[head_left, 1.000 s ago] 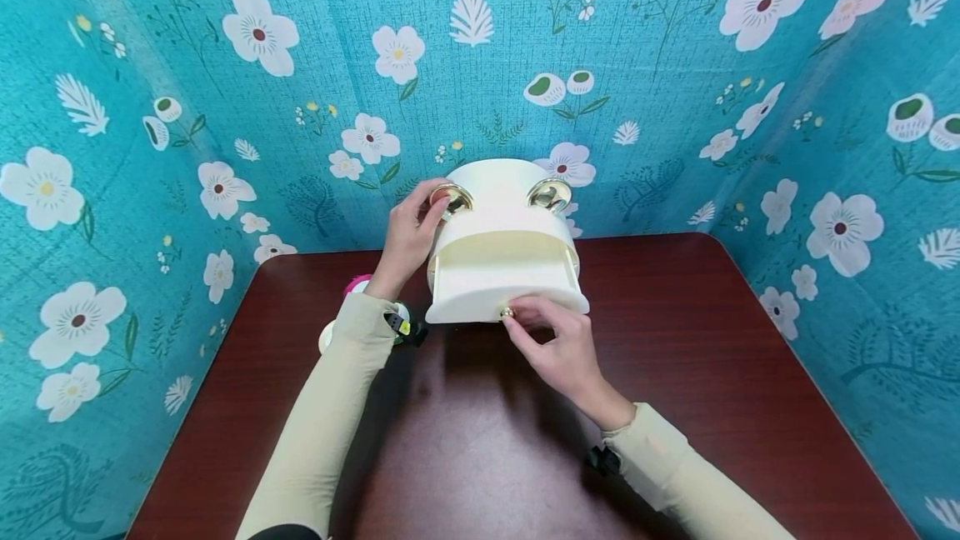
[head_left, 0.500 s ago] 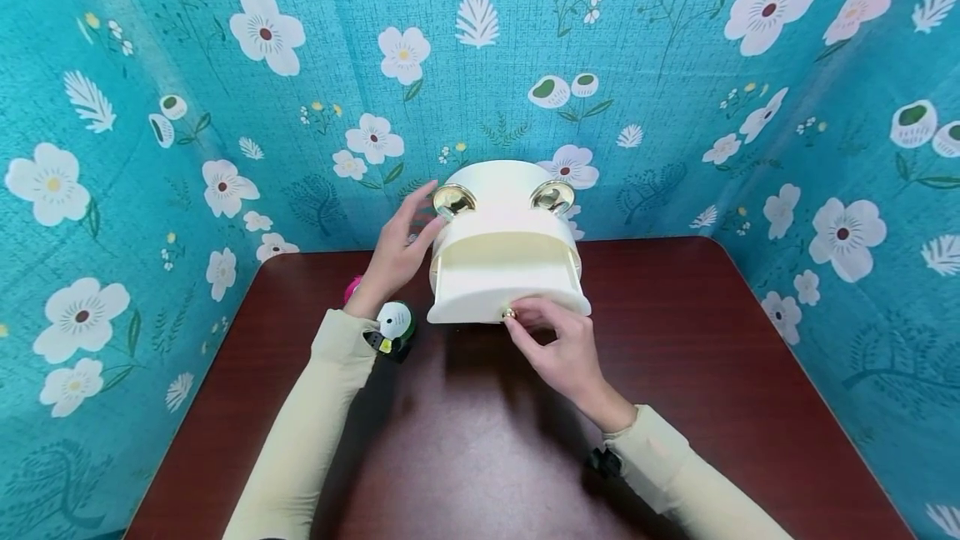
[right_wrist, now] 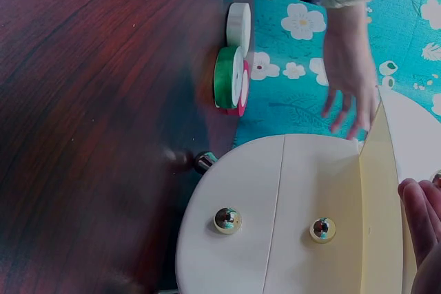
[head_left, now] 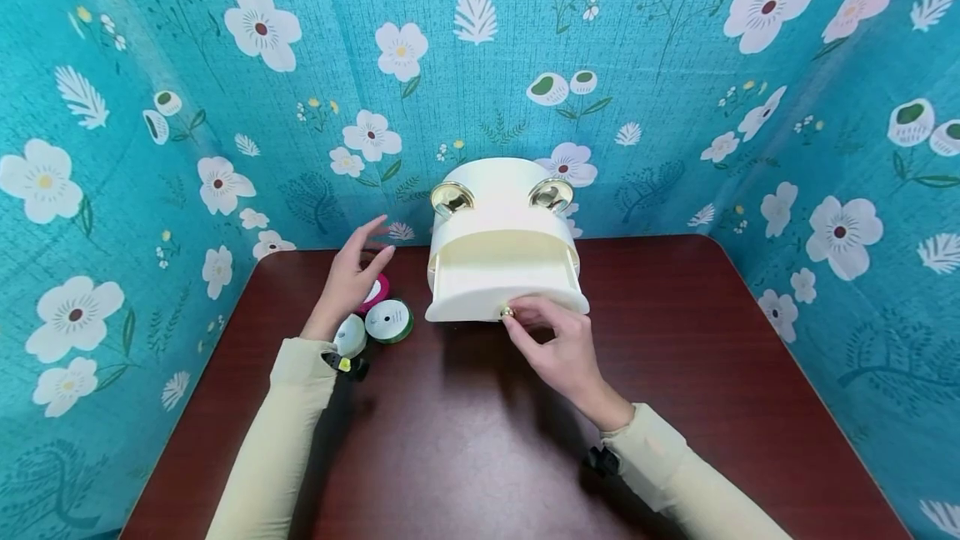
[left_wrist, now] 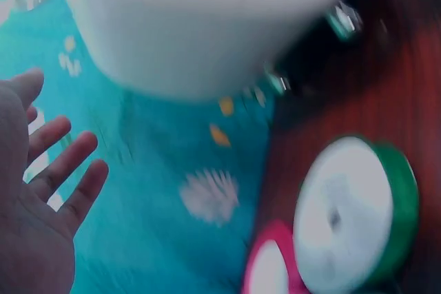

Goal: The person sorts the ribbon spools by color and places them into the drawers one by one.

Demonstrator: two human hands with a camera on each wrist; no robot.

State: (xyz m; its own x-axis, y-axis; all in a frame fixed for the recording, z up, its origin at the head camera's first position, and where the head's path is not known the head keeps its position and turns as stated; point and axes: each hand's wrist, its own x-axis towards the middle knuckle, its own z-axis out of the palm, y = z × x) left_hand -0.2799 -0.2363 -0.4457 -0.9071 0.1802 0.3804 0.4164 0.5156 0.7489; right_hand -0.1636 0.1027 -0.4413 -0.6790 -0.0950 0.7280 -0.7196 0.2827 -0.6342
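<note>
A white rounded box (head_left: pixel 498 198) with drawers stands against the back cloth, its top drawer (head_left: pixel 465 305) pulled out. With thumb and fingers, my right hand (head_left: pixel 561 350) pinches the small gold knob (head_left: pixel 507 313) on that drawer's front. Nothing shows inside the drawer from the head view. My left hand (head_left: pixel 347 280) hovers left of the box, fingers spread and holding nothing. Near it on the table lie ribbon spools: a green one (head_left: pixel 387 321), a white one (head_left: pixel 349 337) and a pink one (head_left: pixel 378 288), partly covered by the hand.
Two gold round ornaments (head_left: pixel 452 197) sit on the box's upper front. Lower fronts carry gold knobs (right_wrist: pixel 227 220), seen in the right wrist view. The box has a dark shiny foot (right_wrist: pixel 204 162). Flowered teal cloth (head_left: pixel 315 107) surrounds the dark red table (head_left: pixel 675 340).
My left hand has let go of the left gold ornament and moved left and down toward the ribbon spools, which show more now. My right hand stays on the knob.
</note>
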